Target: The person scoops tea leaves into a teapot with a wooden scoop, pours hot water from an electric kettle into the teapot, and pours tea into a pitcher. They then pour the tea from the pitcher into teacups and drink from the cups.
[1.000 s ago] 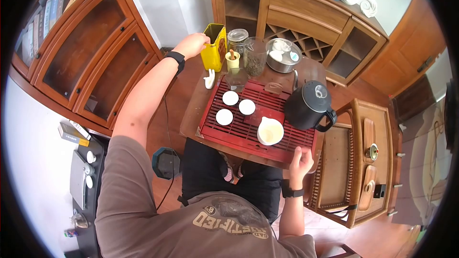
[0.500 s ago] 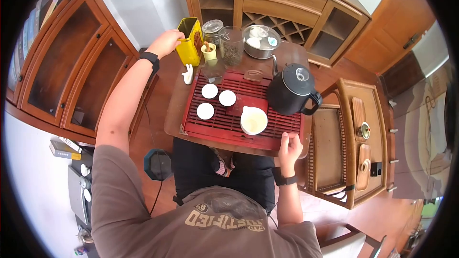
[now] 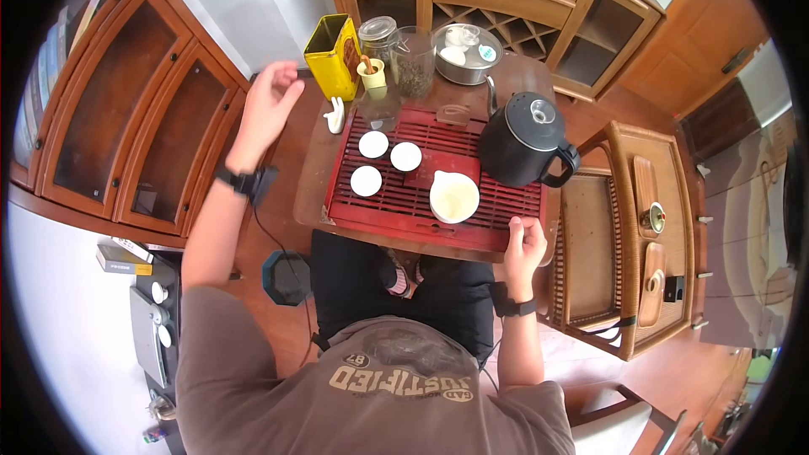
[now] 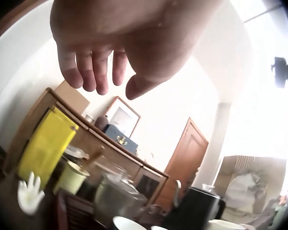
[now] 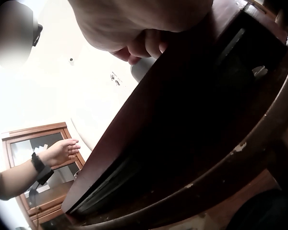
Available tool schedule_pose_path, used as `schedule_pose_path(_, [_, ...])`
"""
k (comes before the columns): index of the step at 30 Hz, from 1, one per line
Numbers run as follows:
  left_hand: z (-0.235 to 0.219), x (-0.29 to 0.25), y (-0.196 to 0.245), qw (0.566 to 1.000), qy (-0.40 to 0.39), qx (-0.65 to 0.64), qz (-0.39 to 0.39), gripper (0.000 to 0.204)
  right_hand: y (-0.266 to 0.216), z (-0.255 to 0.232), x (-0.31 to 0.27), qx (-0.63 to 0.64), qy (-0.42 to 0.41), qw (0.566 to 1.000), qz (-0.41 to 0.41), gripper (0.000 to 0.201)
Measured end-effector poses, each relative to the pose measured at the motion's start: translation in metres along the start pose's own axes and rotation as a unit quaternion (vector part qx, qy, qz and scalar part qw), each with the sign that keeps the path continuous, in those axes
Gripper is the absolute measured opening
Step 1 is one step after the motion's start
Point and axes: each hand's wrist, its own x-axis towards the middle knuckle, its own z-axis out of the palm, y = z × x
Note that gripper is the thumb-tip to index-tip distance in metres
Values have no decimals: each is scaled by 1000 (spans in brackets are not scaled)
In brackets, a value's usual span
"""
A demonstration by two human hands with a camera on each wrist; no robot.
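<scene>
My left hand (image 3: 270, 105) hangs in the air left of the table, fingers loosely spread and holding nothing. Just right of it stands a tall yellow tin (image 3: 331, 67) with an open top; the left wrist view shows a gap between the fingers and the tin (image 4: 45, 143). My right hand (image 3: 525, 246) rests at the front right corner of the red slatted tea tray (image 3: 404, 232), its fingers loosely curled. On the tray are a white pitcher (image 3: 455, 198) of pale liquid, three white cups (image 3: 366, 181) and a black kettle (image 3: 522, 139).
Behind the tray stand a lidded glass jar (image 3: 377, 34), a glass vessel of dark leaves (image 3: 413, 67), a pale yellow cup (image 3: 372, 77) and a steel basin (image 3: 468, 72). A white hand-shaped ornament (image 3: 335, 118) sits near the left edge. A rattan cart (image 3: 628, 143) stands right.
My left hand has let go of the yellow tin's rim and moved left and down, away from it. The right hand stays at the tray's corner. The head view has shifted.
</scene>
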Motion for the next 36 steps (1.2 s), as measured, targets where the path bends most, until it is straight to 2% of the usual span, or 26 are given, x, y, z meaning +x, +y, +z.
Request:
schedule_pose_path(2, [3, -45, 1, 997, -5, -72, -38, 25, 0, 0, 1, 4, -1, 1000, 10, 24])
schedule_pose_path(5, [34, -111, 6, 985, -33, -145, -81, 26, 2, 2, 1, 5, 3, 1000, 15, 24])
schedule_pose_path(7, [62, -141, 8, 993, -20, -96, -64, 33, 2, 0, 1, -1, -6, 1000, 19, 22])
schedule_pose_path(9, [83, -154, 11, 999, 10, -41, 16, 42, 3, 3, 2, 19, -8, 1000, 17, 22])
schedule_pose_path(10, [89, -159, 18, 1000, -3, -25, 10, 46, 3, 3, 1, 38, -1, 999, 16, 21])
schedule_pose_path(11, [95, -158, 20, 999, -4, -19, 41, 54, 5, 2, 1, 36, -9, 999, 14, 21])
schedule_pose_path(14, [107, -160, 33, 999, -18, 7, 47, 64, 5, 1, 2, 48, -5, 998, 35, 21])
schedule_pose_path(21, [113, -165, 26, 999, -38, -18, 11, 61, 5, -2, 2, 24, -18, 999, 30, 23])
schedule_pose_path(27, [104, -167, 24, 998, -56, -10, 7, 60, 7, -2, 1, 45, -20, 997, 61, 23])
schedule_pose_path(30, [102, -165, 30, 999, -43, 4, 21, 59, 3, 1, 1, 46, -12, 998, 29, 22])
schedule_pose_path(33, [93, -148, 32, 998, -13, 35, 42, 59, 3, 0, 1, 39, -11, 999, 26, 22])
schedule_pose_path(35, [86, -129, 35, 1000, -15, 7, 6, 56, 2, 1, 2, 41, -2, 998, 37, 24])
schedule_pose_path(36, [87, -120, 29, 1000, -23, 16, 12, 58, 3, 0, 2, 42, -4, 998, 36, 24])
